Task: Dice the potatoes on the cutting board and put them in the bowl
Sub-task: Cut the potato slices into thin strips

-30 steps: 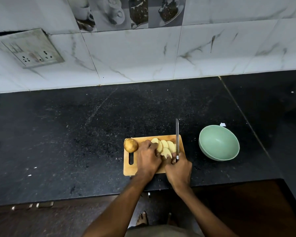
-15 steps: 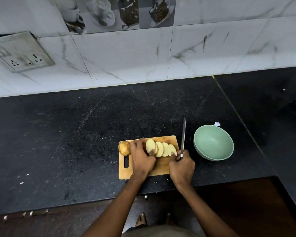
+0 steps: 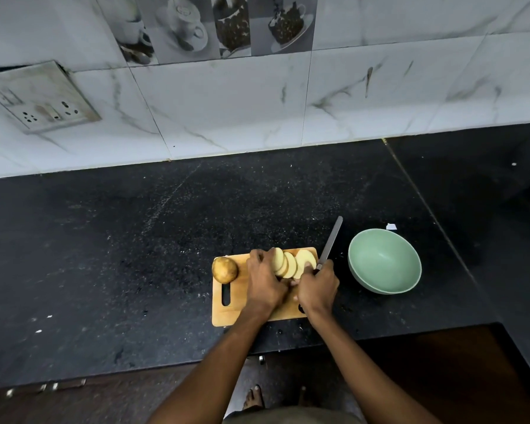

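Nearest, the right hand (image 3: 317, 290) grips a knife (image 3: 330, 243) whose blade angles up over the black counter (image 3: 135, 255). The left hand (image 3: 265, 283) curls around pale potato slices (image 3: 291, 264) on the wooden cutting board (image 3: 227, 313). A whole potato (image 3: 224, 269) sits at the board's left; the empty green bowl (image 3: 384, 261) stands just right.

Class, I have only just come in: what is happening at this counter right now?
A person is cutting potatoes. The right hand grips a knife, its blade angled up past the cutting board. The left hand holds a row of potato slices on the board. A whole potato waits at the board's left end. The green bowl to the right holds nothing yet.
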